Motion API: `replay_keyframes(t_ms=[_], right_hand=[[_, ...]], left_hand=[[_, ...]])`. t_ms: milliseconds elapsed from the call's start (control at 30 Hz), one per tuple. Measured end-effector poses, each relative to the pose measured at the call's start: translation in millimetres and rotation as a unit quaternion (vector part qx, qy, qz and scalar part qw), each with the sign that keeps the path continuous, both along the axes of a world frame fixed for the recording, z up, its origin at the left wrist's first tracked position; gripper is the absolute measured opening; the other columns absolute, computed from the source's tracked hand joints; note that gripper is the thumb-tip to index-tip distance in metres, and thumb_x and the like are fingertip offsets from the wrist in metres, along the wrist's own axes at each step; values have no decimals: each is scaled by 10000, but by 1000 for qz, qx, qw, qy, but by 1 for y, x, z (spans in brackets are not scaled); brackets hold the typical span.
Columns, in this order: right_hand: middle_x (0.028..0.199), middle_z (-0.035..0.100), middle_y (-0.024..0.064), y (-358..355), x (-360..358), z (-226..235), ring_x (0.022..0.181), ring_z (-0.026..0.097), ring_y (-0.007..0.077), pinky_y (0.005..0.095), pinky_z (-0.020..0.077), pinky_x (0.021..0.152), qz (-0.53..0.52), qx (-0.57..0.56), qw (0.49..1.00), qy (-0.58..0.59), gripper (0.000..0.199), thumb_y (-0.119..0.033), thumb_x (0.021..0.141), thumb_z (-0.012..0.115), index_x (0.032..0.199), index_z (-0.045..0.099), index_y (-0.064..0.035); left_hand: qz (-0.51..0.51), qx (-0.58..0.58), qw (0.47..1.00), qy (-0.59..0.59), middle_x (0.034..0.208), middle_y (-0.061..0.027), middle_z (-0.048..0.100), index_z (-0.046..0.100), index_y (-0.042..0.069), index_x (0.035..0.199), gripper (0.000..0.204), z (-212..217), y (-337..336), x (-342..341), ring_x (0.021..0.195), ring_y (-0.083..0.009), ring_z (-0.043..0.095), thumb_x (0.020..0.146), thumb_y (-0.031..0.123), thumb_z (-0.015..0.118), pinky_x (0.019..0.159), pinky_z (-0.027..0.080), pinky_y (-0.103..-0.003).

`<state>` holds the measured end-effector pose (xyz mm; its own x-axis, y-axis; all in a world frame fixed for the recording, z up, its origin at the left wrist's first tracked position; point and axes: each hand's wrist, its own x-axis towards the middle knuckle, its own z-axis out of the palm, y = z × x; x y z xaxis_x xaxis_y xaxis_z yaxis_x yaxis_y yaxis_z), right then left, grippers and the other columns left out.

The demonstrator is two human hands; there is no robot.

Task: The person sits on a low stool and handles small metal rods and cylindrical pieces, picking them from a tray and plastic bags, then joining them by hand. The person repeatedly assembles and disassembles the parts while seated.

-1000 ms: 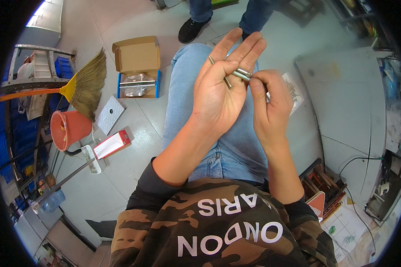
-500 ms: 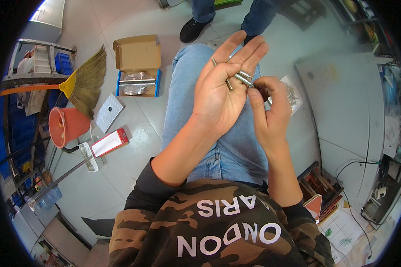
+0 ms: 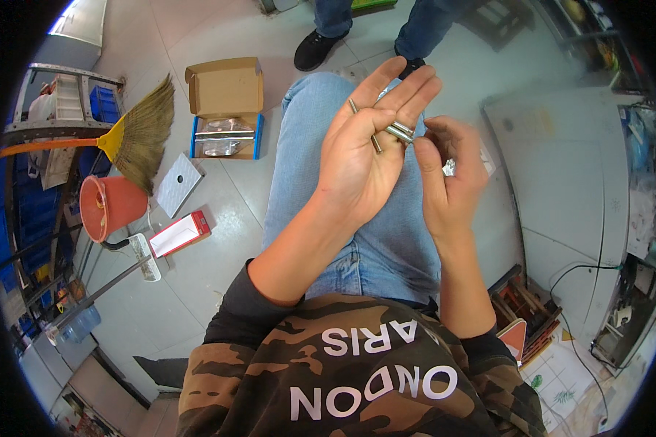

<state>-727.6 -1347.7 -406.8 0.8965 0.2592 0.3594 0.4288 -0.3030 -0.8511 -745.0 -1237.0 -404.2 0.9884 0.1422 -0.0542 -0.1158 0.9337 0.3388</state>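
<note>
My left hand (image 3: 361, 149) is palm up over my lap, its thumb pressed down across some small metal pieces. A thin metal rod (image 3: 377, 145) passes under the thumb and sticks out on both sides. Beside it, short shiny metal pins (image 3: 400, 132) lie across the fingers, their ends toward my right hand. My right hand (image 3: 453, 171) is just to the right, fingers curled and thumb up near the pin ends, with a small gap between. A silvery bit (image 3: 449, 167) shows between its thumb and fingers; whether it is held or lies behind cannot be made out.
On the floor to the left are an open cardboard box (image 3: 226, 87) with bagged metal rods, a square plate (image 3: 178, 183), a red-and-white box (image 3: 180, 233), a broom (image 3: 142, 135) and an orange bucket (image 3: 113, 205). Another person's shoes (image 3: 317, 49) stand ahead. A grey cabinet (image 3: 561, 182) is at right.
My right hand has drawn slightly right, off the pin ends it was touching, and its fingers have curled. My left hand still holds the metal pieces, almost unmoved.
</note>
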Motion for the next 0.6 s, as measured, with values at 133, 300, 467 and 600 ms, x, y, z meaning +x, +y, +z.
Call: replay_keyframes(t_ms=[133, 300, 467, 600], right_hand=[[720, 536, 71, 1, 4, 3, 560, 485, 159, 273, 377, 500, 22, -39, 999, -24, 130, -129, 819, 581, 828, 545, -5], [715, 527, 82, -1, 4, 3, 573, 486, 173, 276, 377, 515, 33, -37, 999, 14, 135, -131, 837, 556, 818, 539, 1], [734, 541, 75, -4, 5, -2, 630, 510, 145, 249, 385, 547, 28, -31, 998, 52, 178, -177, 858, 531, 856, 545, 1], [776, 558, 47, -12, 7, 0, 672, 513, 106, 234, 403, 575, -16, 108, 981, 161, 227, -216, 880, 509, 935, 539, 2]], left_hand=[[0, 27, 1000, -2, 1322, -233, 337, 292, -3, 1283, 475, 0, -2, 1, 1257, -324, 310, 809, -25, 290, 1010, 314, -394], [1, 25, 1000, -4, 1305, -234, 362, 341, 6, 1260, 464, 0, -4, 0, 1248, -333, 322, 801, -32, 285, 996, 332, -403], [4, 39, 999, 3, 1248, -239, 421, 326, -39, 1250, 473, 1, -4, 2, 1202, -323, 387, 778, -40, 301, 977, 348, -376], [64, 245, 967, -14, 1250, -276, 404, 323, -79, 1244, 466, 9, 14, 5, 1176, -355, 415, 781, -32, 308, 1006, 313, -400]])
